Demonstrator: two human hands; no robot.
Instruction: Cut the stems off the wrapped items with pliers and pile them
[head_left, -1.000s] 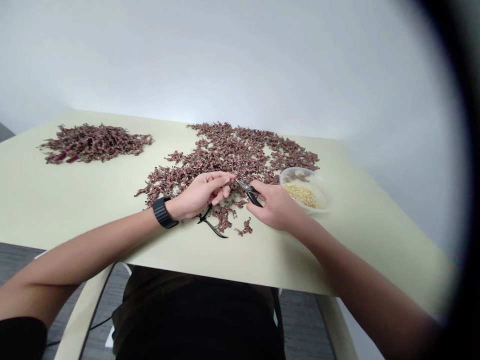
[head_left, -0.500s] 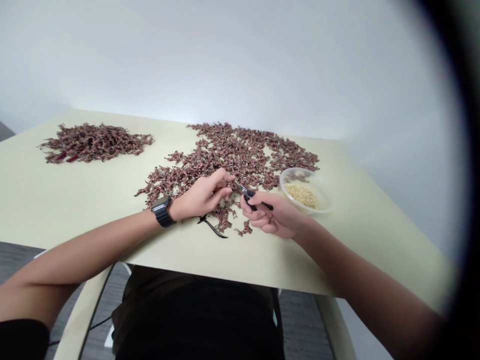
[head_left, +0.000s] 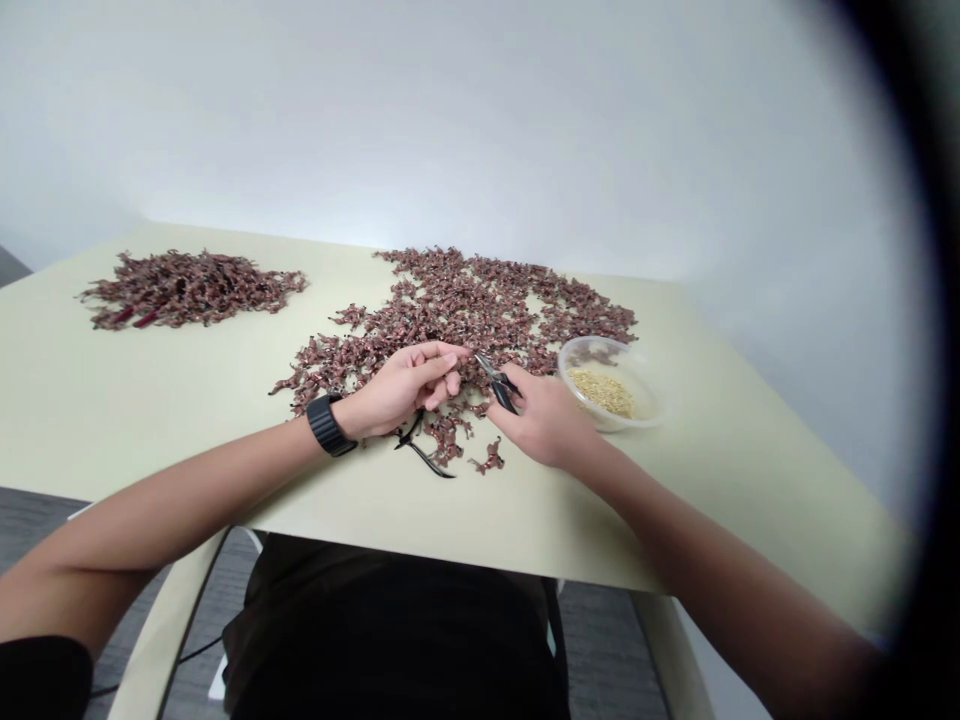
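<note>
Small black-handled pliers (head_left: 499,382) are gripped in my right hand (head_left: 546,415), their metal jaws pointing up and left. The jaws reach close to the fingertips of my left hand (head_left: 416,385). There thumb and index finger pinch together; what they hold, if anything, is too small to make out. Under and behind both hands spreads a loose heap of small reddish-brown shiny pieces (head_left: 457,310). A second black-handled tool (head_left: 431,460) lies below my left hand, partly hidden by it. A single brown piece (head_left: 489,457) rests nearer the table's front edge.
A clear round plastic bowl (head_left: 651,415) with tiny gold-coloured bits (head_left: 602,392) stands right of the heap, close to my right hand. Another pile of brown pieces (head_left: 195,288) lies at the far left of the pale table (head_left: 360,510), with dark-red sticks at its front.
My right hand has turned over so its back faces up, and the pliers have rotated with it, handles now pointing downward. My left thumb has come up against the index finger.
</note>
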